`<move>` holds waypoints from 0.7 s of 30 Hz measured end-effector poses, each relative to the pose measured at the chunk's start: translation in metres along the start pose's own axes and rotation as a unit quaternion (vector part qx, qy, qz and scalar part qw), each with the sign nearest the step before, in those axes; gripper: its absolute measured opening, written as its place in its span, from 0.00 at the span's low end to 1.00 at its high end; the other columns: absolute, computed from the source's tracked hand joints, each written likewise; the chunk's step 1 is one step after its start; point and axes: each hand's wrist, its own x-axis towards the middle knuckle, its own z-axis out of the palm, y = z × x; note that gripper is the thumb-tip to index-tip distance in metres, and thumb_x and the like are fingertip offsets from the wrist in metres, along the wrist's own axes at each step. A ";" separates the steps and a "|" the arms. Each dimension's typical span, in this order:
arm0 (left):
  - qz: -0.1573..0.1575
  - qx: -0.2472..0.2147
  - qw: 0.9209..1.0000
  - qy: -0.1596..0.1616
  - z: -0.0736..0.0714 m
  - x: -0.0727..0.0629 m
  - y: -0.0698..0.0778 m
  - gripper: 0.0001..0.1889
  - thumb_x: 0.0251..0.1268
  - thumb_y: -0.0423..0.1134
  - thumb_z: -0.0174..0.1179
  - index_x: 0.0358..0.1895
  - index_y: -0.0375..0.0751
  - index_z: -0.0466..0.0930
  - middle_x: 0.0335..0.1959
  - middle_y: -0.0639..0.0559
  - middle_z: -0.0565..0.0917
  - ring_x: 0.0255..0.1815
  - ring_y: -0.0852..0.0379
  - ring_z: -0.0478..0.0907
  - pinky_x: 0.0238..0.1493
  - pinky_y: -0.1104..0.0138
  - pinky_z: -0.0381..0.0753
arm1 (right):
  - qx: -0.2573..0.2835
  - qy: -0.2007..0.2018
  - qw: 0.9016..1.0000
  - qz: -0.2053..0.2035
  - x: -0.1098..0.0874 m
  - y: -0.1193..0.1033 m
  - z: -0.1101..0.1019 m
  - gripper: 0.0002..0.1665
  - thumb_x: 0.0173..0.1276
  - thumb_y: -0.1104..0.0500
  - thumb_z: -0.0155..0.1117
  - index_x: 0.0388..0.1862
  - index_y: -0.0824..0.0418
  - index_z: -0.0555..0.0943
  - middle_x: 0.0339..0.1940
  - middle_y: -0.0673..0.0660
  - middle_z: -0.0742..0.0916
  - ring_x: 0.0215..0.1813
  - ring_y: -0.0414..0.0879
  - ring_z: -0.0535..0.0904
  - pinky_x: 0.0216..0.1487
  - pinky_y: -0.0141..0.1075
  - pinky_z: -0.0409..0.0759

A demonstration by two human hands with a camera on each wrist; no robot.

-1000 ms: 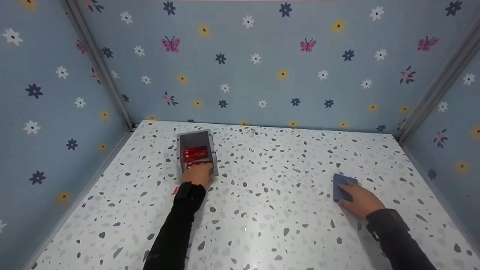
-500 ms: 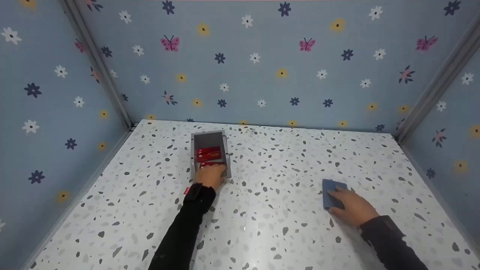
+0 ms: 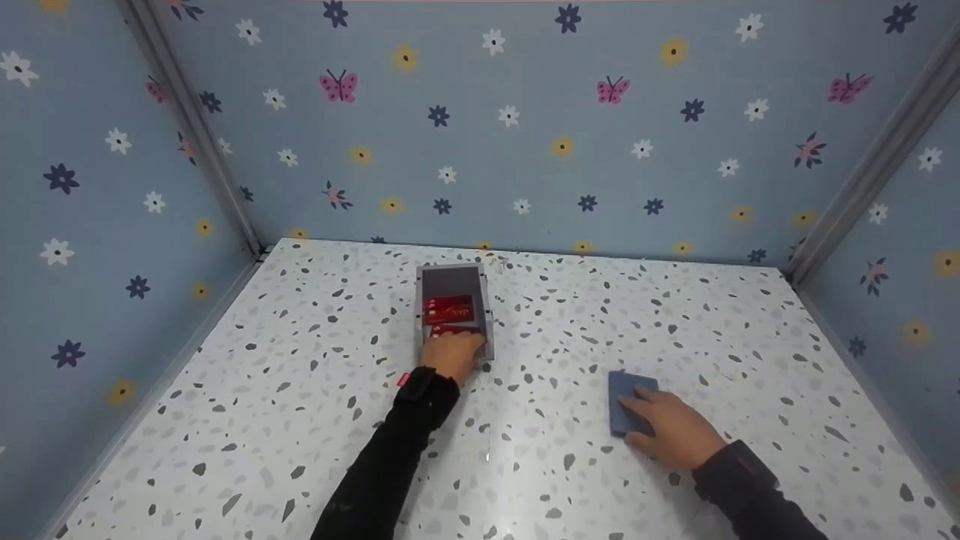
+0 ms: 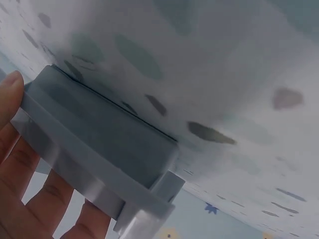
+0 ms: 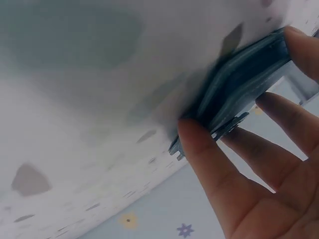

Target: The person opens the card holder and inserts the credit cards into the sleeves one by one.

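Your left hand grips the near end of a grey open-topped rectangular box, thumb on one side of the rim and fingers bent along the other, as the left wrist view shows. Your right hand is partly closed on a flat blue rectangular object, thumb and a fingertip set against its edges while the other fingers stand spread beside it. In the right wrist view the object's side appears darker and ridged; whether it rests fully on the surface, you cannot tell.

Inside the box, shiny red flat pieces lie in its middle and near end, one printed with gold lettering and another partly hidden behind your knuckles. The box stands left of the blue object and farther from you, with a stretch of white speckled tabletop between them.

Black sleeves cover both your forearms down to the wrists, and a small red tag shows beside the left cuff. Beyond the tabletop rise pale blue panels printed with white, yellow and navy flowers and pink butterflies, joined at the corners by grey posts.
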 end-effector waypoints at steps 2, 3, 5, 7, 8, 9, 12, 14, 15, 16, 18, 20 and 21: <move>0.008 0.000 1.000 -0.003 0.002 0.001 0.006 0.16 0.57 0.41 0.68 0.50 0.51 0.84 0.45 0.50 0.89 0.43 0.46 0.84 0.46 0.51 0.83 | 0.000 0.002 1.000 -0.007 -0.001 -0.006 0.001 0.35 0.62 0.51 0.69 0.67 0.60 0.75 0.69 0.70 0.74 0.68 0.68 0.70 0.67 0.60 0.70; 0.013 0.001 1.000 -0.003 0.002 0.002 0.008 0.16 0.57 0.41 0.68 0.50 0.51 0.84 0.46 0.50 0.89 0.44 0.46 0.84 0.46 0.51 0.83 | -0.001 0.002 1.000 -0.008 -0.001 -0.010 0.002 0.35 0.62 0.51 0.69 0.67 0.59 0.75 0.69 0.70 0.73 0.68 0.68 0.70 0.67 0.60 0.70; 0.020 0.002 1.000 -0.009 0.003 0.003 0.014 0.16 0.57 0.42 0.68 0.51 0.52 0.84 0.46 0.51 0.88 0.45 0.46 0.84 0.48 0.52 0.83 | 0.000 0.001 1.000 -0.010 -0.002 -0.016 0.004 0.35 0.62 0.50 0.69 0.67 0.59 0.74 0.70 0.70 0.73 0.68 0.67 0.70 0.67 0.59 0.71; 0.030 0.004 0.999 -0.015 0.004 0.005 0.020 0.16 0.58 0.41 0.68 0.51 0.52 0.84 0.47 0.51 0.88 0.46 0.47 0.84 0.48 0.52 0.83 | 0.003 -0.002 1.000 -0.011 -0.003 -0.021 0.005 0.35 0.62 0.50 0.69 0.67 0.59 0.74 0.70 0.69 0.73 0.69 0.67 0.70 0.67 0.59 0.71; 0.036 0.007 0.999 -0.016 0.004 0.006 0.024 0.16 0.58 0.41 0.68 0.51 0.53 0.84 0.47 0.52 0.88 0.46 0.47 0.84 0.48 0.52 0.83 | 0.006 -0.003 1.000 -0.011 -0.003 -0.024 0.006 0.35 0.62 0.51 0.69 0.67 0.59 0.74 0.70 0.69 0.73 0.69 0.67 0.70 0.67 0.59 0.71; 0.042 0.009 0.999 -0.017 0.005 0.006 0.027 0.15 0.58 0.41 0.67 0.50 0.53 0.84 0.46 0.52 0.88 0.46 0.48 0.84 0.48 0.52 0.83 | 0.009 -0.004 1.000 -0.010 -0.004 -0.026 0.006 0.34 0.62 0.51 0.69 0.67 0.58 0.75 0.70 0.69 0.73 0.69 0.66 0.70 0.67 0.58 0.71; 0.065 0.019 0.998 -0.012 0.006 0.008 0.036 0.14 0.58 0.40 0.67 0.48 0.54 0.85 0.44 0.54 0.89 0.43 0.49 0.85 0.45 0.53 0.84 | 0.019 -0.005 1.000 -0.010 -0.006 -0.033 0.008 0.34 0.63 0.51 0.69 0.67 0.57 0.75 0.70 0.68 0.73 0.69 0.66 0.70 0.67 0.59 0.71; 0.077 0.020 0.997 -0.007 0.007 0.009 0.043 0.15 0.55 0.40 0.68 0.47 0.54 0.85 0.42 0.55 0.89 0.42 0.50 0.85 0.43 0.54 0.84 | 0.022 -0.002 1.000 -0.014 -0.007 -0.037 0.010 0.33 0.63 0.52 0.69 0.66 0.57 0.76 0.70 0.68 0.73 0.69 0.66 0.70 0.66 0.59 0.72; 0.083 0.022 0.996 -0.005 0.007 0.009 0.046 0.15 0.55 0.40 0.69 0.48 0.54 0.85 0.42 0.55 0.89 0.41 0.51 0.85 0.43 0.55 0.85 | 0.023 -0.001 1.000 -0.017 -0.007 -0.039 0.011 0.33 0.62 0.52 0.69 0.66 0.57 0.76 0.70 0.69 0.74 0.69 0.66 0.71 0.66 0.59 0.72; 0.088 0.023 0.996 -0.003 0.008 0.010 0.049 0.16 0.54 0.40 0.69 0.48 0.55 0.85 0.42 0.56 0.89 0.41 0.51 0.85 0.42 0.55 0.85 | 0.023 0.000 0.999 -0.022 -0.007 -0.041 0.011 0.32 0.62 0.52 0.69 0.66 0.58 0.76 0.70 0.69 0.74 0.68 0.66 0.71 0.65 0.59 0.73; 0.096 0.023 0.995 -0.004 0.009 0.011 0.055 0.16 0.54 0.41 0.69 0.49 0.55 0.85 0.43 0.56 0.89 0.42 0.51 0.85 0.42 0.55 0.85 | 0.022 0.001 0.999 -0.032 -0.008 -0.044 0.012 0.32 0.62 0.52 0.70 0.66 0.58 0.76 0.69 0.69 0.74 0.68 0.67 0.71 0.65 0.58 0.73; 0.102 0.030 0.994 -0.006 0.009 0.012 0.061 0.16 0.58 0.42 0.67 0.50 0.57 0.85 0.45 0.57 0.88 0.44 0.51 0.85 0.44 0.55 0.85 | 0.024 0.001 0.999 -0.043 -0.008 -0.047 0.013 0.33 0.62 0.52 0.70 0.65 0.59 0.76 0.69 0.70 0.74 0.67 0.68 0.71 0.64 0.59 0.73; 0.104 0.034 0.994 -0.008 0.009 0.012 0.064 0.15 0.60 0.42 0.65 0.51 0.58 0.84 0.46 0.57 0.88 0.44 0.52 0.85 0.45 0.56 0.85 | 0.026 -0.001 0.999 -0.047 -0.008 -0.048 0.013 0.33 0.62 0.52 0.70 0.65 0.59 0.76 0.69 0.71 0.74 0.67 0.68 0.71 0.64 0.59 0.73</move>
